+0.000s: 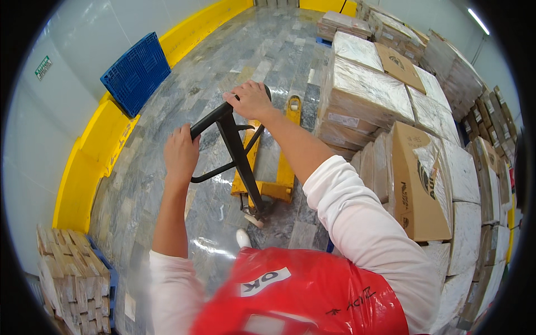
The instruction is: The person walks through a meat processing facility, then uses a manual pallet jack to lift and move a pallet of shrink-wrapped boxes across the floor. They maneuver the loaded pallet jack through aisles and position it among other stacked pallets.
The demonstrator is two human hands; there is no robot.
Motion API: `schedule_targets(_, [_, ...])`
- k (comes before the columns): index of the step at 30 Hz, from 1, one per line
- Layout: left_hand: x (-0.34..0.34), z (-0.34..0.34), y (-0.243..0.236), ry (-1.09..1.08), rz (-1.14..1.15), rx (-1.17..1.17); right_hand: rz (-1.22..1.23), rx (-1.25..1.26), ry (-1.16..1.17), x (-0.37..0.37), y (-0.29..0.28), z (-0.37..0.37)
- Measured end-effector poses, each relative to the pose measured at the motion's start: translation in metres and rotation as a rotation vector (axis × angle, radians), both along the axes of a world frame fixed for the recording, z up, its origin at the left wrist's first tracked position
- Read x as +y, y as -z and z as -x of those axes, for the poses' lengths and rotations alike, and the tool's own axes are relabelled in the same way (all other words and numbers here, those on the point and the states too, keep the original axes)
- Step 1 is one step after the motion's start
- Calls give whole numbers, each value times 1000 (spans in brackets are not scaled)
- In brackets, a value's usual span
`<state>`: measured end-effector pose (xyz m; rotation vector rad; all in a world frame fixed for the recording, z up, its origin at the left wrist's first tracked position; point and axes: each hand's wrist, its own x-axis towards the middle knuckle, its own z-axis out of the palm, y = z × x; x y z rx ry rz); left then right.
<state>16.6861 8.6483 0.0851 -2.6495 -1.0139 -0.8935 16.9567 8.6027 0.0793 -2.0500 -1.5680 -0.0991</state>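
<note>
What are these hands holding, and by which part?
The yellow pallet jack, by the top bar of its black handle: left hand near one end, right hand near another.

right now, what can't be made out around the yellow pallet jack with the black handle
All in the head view:
Palms on the black handle bar: hidden by the backs of the left hand and right hand.
Second foot: out of sight, likely behind the red plastic apron; one white boot shows.
Small green wall sign: wording too small.
Brown carton stack, lower left: base cut off by the dark rim.
</note>
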Motion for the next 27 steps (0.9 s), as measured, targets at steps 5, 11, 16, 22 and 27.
schedule_targets(5, [126,7,-3,30,-43,-8,96,-12,54,102,-13,10])
schedule_targets(11, [280,-20,2,13,-61,27,160,-59,148,206,-30,1])
schedule_targets(16, [418,-56,10,-109,67,81,274,-96,52,258,-51,0])
schedule_targets(22, [544,-172,15,38,171,76,207,-172,176,327,-39,-66])
schedule_targets(27, [603,-278,27,115,173,99,135,-191,243,371,-22,-164])
